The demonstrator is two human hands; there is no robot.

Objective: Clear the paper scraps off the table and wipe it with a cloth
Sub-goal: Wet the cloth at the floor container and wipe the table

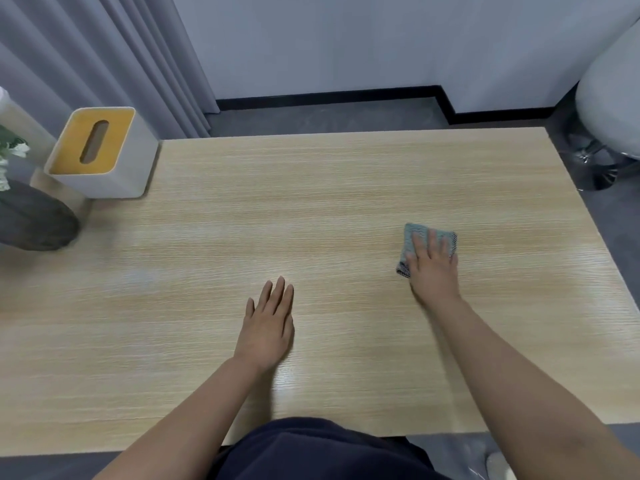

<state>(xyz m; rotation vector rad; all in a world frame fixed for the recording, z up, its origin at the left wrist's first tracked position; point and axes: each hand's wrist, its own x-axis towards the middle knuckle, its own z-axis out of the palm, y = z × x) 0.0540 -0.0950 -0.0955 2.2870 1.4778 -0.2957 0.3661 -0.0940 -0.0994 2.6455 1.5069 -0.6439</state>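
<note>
Table [346, 174], wood: right hand [434, 271] flat, pressing cloth [415, 237] at 3 o'clock; left hand [268, 327] flat, holding nothing. Risk: cloth slipping from unclenched grip.

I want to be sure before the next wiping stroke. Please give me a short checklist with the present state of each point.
1. Right hand presses flat on the cloth: ok.
2. Cloth lies on the table: ok.
3. Paper scraps gone from the visible tabletop: ok.
4. Left hand is open and holds nothing: ok.
5. Tissue box at the far left corner, apart from the cloth: ok.
6. Cloth damp enough: cannot tell.
</note>
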